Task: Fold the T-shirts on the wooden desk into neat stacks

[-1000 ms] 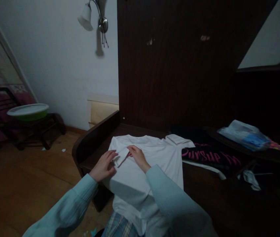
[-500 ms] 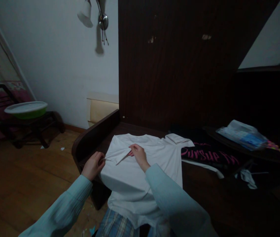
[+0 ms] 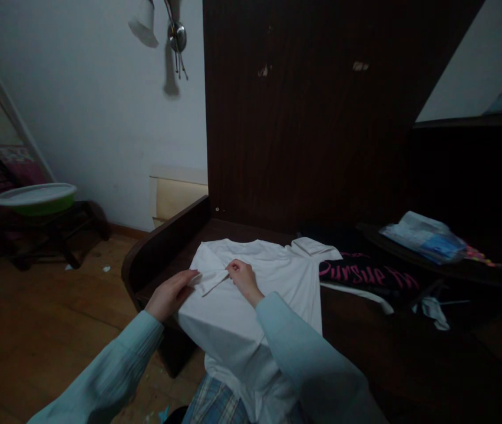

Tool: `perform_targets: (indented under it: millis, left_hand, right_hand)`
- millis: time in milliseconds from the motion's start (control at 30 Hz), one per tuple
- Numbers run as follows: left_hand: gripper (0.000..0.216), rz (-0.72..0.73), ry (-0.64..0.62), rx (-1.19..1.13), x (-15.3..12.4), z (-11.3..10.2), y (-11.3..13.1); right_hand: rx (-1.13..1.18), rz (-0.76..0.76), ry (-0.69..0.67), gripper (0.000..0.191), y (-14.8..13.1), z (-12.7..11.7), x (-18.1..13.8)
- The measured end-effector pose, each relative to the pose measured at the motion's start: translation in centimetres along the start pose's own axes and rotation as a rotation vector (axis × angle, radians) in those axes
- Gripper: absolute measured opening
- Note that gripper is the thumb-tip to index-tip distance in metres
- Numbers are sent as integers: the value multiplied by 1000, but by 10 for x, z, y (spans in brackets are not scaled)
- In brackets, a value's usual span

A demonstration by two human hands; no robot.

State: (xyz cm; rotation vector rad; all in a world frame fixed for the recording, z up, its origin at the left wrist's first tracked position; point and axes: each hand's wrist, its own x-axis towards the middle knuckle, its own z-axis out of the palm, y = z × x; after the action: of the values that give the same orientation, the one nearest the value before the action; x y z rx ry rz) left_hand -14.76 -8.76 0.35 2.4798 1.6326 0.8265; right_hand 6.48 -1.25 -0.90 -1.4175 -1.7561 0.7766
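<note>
A dark wooden bed frame [image 3: 162, 241] is carrying a soft white t-shirt [image 3: 251, 306]; at its ten o'clock, left hand [image 3: 169, 293] and right hand [image 3: 243, 279] are pinching the folded sleeve [image 3: 209, 278].

The left hand [image 3: 169, 293], which a second earlier lay flat beside the folded sleeve [image 3: 209, 278] of the white T-shirt [image 3: 251, 294], drew back to the shirt's left edge, pinched it there, then slid its fingers [image 3: 191, 274] in against the sleeve's end.
</note>
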Motion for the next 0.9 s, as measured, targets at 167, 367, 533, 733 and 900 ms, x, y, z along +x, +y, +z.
perform_targets:
  millis: [167,367,533,733,900]
  left_hand:
    - [22,57,-40,7,7,-3,7]
    - [28,-96,-103,-41,6,0,11]
    - [31,16,-98,1,5,5,16]
    - [29,30,-157,-66,7,0,26]
    - [34,-72,-275,-49,39,-12,37]
  right_hand:
    - [-52,-6,-20,18,5,2,2]
    - [-20,16,-4,18,-2,-2,-1]
    - [-25,-1,45,16,-6,-4,-5]
    - [-14,12,107,14,-6,-5,-5]
    - [22,27,175,11,-4,-5,-3]
